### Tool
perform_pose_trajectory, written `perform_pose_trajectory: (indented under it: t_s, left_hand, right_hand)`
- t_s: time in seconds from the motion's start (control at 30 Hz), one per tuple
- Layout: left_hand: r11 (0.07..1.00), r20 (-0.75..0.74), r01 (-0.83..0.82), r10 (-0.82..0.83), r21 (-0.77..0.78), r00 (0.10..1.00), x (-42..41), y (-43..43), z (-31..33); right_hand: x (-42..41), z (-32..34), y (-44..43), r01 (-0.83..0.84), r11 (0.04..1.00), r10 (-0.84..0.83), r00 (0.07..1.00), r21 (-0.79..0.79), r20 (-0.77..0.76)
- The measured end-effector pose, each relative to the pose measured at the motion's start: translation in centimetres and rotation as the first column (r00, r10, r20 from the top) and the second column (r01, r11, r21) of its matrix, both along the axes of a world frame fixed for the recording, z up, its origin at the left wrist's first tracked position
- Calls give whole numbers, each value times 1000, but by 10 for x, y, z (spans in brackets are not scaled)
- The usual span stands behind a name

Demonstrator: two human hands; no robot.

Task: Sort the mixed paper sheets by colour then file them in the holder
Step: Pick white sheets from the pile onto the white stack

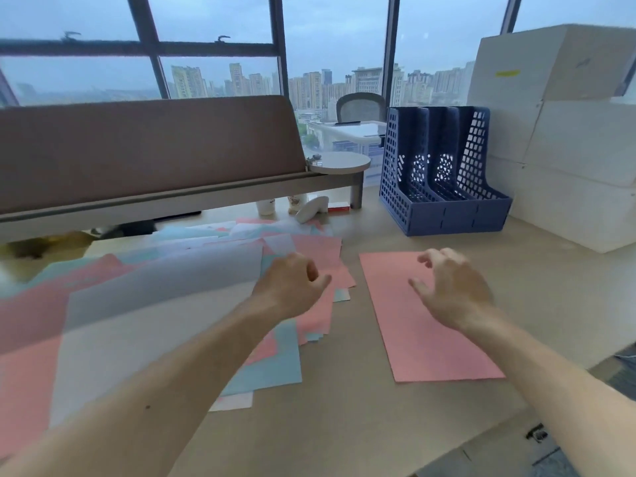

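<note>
My right hand [451, 290], fingers loose, is over one flat pink sheet [430, 342]. My left hand [292, 287] curls at the scattered pile [165, 304] of smooth pink, blue and white paper; whether it pinches a sheet I cannot tell. The blue lattice-walled plastic holder [444, 215] stands beyond.

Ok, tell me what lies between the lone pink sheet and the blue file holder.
Nothing but bare desk between the lone pink sheet and the blue file holder, in the head view.
</note>
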State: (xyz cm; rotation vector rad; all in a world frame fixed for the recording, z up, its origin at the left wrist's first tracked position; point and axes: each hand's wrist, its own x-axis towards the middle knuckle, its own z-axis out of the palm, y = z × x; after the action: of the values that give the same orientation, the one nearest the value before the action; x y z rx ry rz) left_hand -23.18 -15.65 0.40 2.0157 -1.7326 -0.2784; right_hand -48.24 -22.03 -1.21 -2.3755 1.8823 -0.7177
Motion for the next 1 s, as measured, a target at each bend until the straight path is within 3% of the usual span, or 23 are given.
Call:
perform_pose_trajectory:
  t_s: [0.1,0.23,0.4,0.5,0.63,0.7,0.77,0.83,0.9,1.0]
  left_hand:
    - [983,94,-169,163,67,982,69,35,14]
    - [908,147,-395,375,138,915,151,95,8]
    - [779,115,-571,562,258,819,217,149,-13]
    - [760,-4,-604,623,240,782,230,156,-21]
    - [730,-292,-652,681,206,671,241,153,-17]
    - [715,-524,-656,666,242,532,253,151,-14]
    - [718,-745,-637,582,282,326,262,152,-10]
    - [727,-804,-616,542,304,243,269,150,-12]
    - [757,-768,-590,546,281,335,260,152,-13]
    - [871,-523,-483,451,83,723,241,152,-17]
  right_hand:
    - [80,9,17,-232,967,216,967,110,138]
    - [186,14,44,-471,854,419,875,221,244]
    - [269,5,72,-554,768,490,831,322,262]
    - [289,-2,79,-520,757,442,853,396,277]
    - [308,-2,78,-497,731,332,858,468,392]
    - [316,-4,76,-495,708,280,852,504,443]
    - [322,-7,75,-485,701,252,855,524,454]
    - [323,-9,74,-466,714,243,865,523,439]
    - [323,-12,73,-454,730,243,871,511,427]
    - [323,-17,73,-444,749,231,870,491,436]
